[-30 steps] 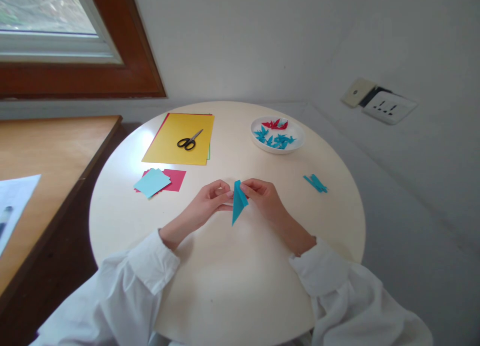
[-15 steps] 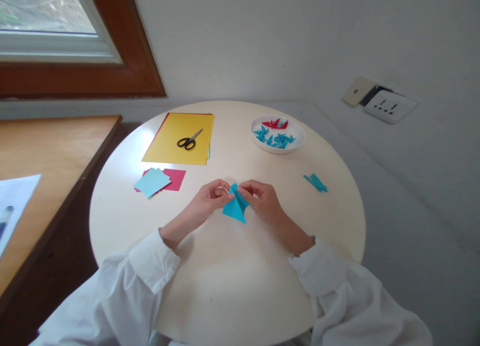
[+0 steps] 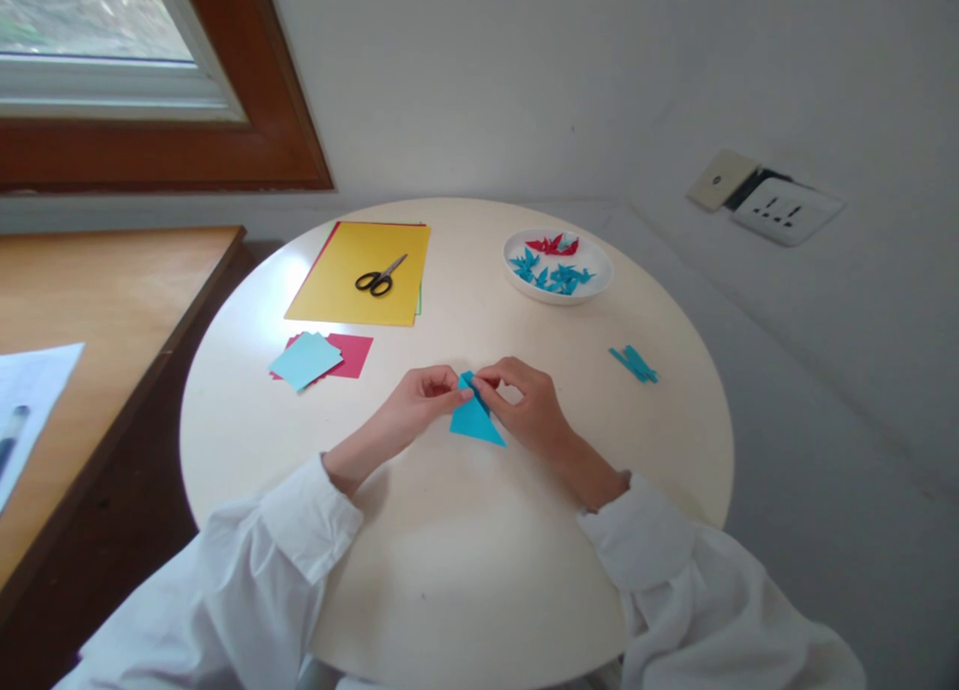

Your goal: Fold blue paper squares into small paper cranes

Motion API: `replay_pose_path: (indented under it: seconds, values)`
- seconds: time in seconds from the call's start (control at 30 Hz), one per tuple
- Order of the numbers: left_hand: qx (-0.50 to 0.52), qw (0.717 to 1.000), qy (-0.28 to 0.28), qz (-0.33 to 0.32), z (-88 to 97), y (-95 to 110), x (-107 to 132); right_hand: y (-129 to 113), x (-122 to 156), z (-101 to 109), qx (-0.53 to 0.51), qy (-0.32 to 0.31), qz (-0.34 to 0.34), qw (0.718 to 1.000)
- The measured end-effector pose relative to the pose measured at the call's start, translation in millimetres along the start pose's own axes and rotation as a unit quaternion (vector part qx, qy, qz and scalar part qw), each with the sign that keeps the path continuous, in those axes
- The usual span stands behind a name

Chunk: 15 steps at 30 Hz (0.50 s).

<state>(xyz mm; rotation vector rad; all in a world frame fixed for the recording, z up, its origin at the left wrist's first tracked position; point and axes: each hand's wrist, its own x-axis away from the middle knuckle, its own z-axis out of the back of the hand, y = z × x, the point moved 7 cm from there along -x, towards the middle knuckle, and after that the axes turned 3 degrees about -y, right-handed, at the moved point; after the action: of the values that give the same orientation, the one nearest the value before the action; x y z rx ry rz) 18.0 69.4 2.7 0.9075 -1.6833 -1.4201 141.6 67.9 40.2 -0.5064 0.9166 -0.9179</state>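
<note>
A partly folded sheet of blue origami paper (image 3: 476,422) is held between both hands, over the middle of the round table. My left hand (image 3: 426,395) pinches its left upper edge with thumb and fingers. On the other side my right hand (image 3: 525,395) grips the upper right edge, its fingertips close to my left thumb. The lower part of the paper hangs out as a pointed, slanting flap toward me. Fingers cover some of the folds at the top.
The white round table (image 3: 450,590) carries yellow paper (image 3: 337,271) with black-handled scissors (image 3: 381,277) on top. Nearer lie light blue squares (image 3: 306,360) and a red sheet (image 3: 358,355). A white plate (image 3: 558,299) holds red and blue folded birds; blue strips (image 3: 635,363) lie at right.
The blue paper has turned slightly, and its lower edge now reaches further right. Its right part is folded over more, and my left thumb sits further across it.
</note>
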Motion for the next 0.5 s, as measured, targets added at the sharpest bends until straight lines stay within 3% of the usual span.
replay_pose_path:
  seconds: [0.23,0.5]
  values:
    - [-0.006,1.000,0.013,-0.001,4.0,-3.0,-0.4,-7.3,1.2,2.9,0.026,0.031,0.079,0.996]
    - [-0.011,0.999,0.029,-0.012,5.9,-0.4,-0.8,-1.6,1.1,2.0,-0.015,0.040,0.063,0.997]
